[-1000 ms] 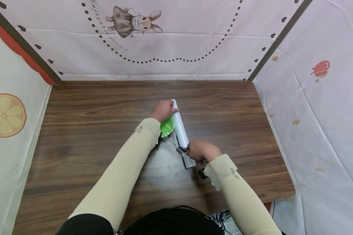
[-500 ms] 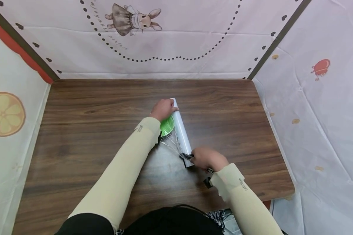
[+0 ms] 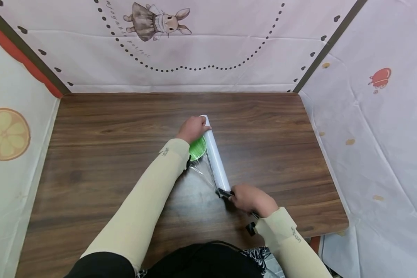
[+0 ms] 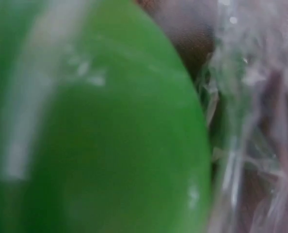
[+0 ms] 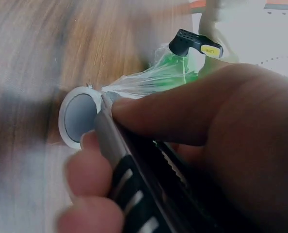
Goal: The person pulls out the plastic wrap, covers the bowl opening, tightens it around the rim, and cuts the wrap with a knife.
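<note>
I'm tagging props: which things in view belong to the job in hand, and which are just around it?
Part of the job:
utility knife, in the right hand
plastic film roll, held by the left hand
green bowl, clear film over it

Just around:
wood-grain table
rabbit-print backdrop
left-wrist camera

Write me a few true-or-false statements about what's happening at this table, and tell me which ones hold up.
1. The left hand holds the far end of the white roll. True.

2. The right hand holds a spoon. False: it grips a knife-like cutter.

3. Clear plastic film stretches between the roll and the bowl. True.

4. The bowl is bright red. False: it is green.

5. The roll stands upright on its end. False: it lies lengthwise on the wooden table.

6. The cutter is at the roll's near end, closer to the person. True.
</note>
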`<state>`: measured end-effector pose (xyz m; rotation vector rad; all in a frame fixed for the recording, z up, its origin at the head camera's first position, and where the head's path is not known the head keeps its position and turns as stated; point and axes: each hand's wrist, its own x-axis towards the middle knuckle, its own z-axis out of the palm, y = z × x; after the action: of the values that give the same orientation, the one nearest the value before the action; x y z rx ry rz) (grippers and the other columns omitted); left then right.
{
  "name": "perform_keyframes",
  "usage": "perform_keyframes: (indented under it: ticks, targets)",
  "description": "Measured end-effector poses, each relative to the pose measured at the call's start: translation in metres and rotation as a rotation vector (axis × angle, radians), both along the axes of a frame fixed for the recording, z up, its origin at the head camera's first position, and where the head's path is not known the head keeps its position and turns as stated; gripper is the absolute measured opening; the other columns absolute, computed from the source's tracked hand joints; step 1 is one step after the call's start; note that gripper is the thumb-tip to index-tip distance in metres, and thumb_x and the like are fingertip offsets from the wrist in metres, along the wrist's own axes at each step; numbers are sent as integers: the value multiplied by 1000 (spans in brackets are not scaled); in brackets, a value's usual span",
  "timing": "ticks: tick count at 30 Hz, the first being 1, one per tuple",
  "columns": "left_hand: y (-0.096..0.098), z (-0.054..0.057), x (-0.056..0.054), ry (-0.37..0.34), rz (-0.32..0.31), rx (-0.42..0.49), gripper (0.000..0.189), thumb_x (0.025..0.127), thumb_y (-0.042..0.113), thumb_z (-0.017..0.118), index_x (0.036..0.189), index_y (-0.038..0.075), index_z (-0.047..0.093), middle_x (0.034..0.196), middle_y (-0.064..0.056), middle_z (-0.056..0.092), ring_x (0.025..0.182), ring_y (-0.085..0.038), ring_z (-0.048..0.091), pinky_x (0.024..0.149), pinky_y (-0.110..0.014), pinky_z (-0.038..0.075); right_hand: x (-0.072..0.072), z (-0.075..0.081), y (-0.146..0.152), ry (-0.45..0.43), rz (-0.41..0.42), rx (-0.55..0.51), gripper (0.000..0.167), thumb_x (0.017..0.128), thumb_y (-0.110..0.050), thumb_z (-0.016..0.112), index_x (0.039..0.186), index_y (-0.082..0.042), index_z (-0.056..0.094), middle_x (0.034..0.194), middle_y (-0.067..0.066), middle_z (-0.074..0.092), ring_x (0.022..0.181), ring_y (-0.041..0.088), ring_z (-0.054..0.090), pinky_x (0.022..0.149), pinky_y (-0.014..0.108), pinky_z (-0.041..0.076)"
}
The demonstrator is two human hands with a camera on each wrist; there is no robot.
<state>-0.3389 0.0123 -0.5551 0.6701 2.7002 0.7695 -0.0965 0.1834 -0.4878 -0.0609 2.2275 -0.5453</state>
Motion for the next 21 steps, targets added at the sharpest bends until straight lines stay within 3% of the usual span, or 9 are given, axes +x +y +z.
perform_keyframes:
  ticks: [5, 11, 15, 21]
  targets:
    - [-2, 0, 1, 5, -1, 9, 36, 94, 36, 62, 76, 12, 44, 68, -1, 38, 65, -20, 41, 62, -32, 35, 13, -2, 1, 24, 9, -24, 14, 101, -19, 50, 94, -10, 56, 67, 6, 56, 45, 17, 50, 44, 29, 39]
    - [-7, -2, 2, 4, 5, -1, 37, 95, 37, 61, 76, 11, 43, 69, -1, 37, 65, -19, 40, 62, -31, 34, 31, -9, 11, -38, 11, -71, 14, 101, -23, 50, 95, -13, 59, 65, 4, 57, 47, 15, 51, 52, 31, 44]
    - [-10, -1, 1, 15, 15, 7, 36, 95, 39, 61, 77, 12, 44, 69, -1, 39, 65, -19, 41, 61, -31, 34, 35, -9, 20, -82, -42, -135, 16, 102, -25, 50, 106, -13, 59, 58, 7, 58, 41, 18, 52, 55, 34, 48]
    - [-14, 2, 5, 16, 23, -5, 39, 93, 43, 62, 76, 12, 46, 68, 0, 42, 64, -19, 43, 57, -30, 35, 34, -11, 23, -58, -17, -185, 37, 103, -30, 48, 135, -13, 51, 53, 6, 59, 41, 19, 56, 79, 35, 52]
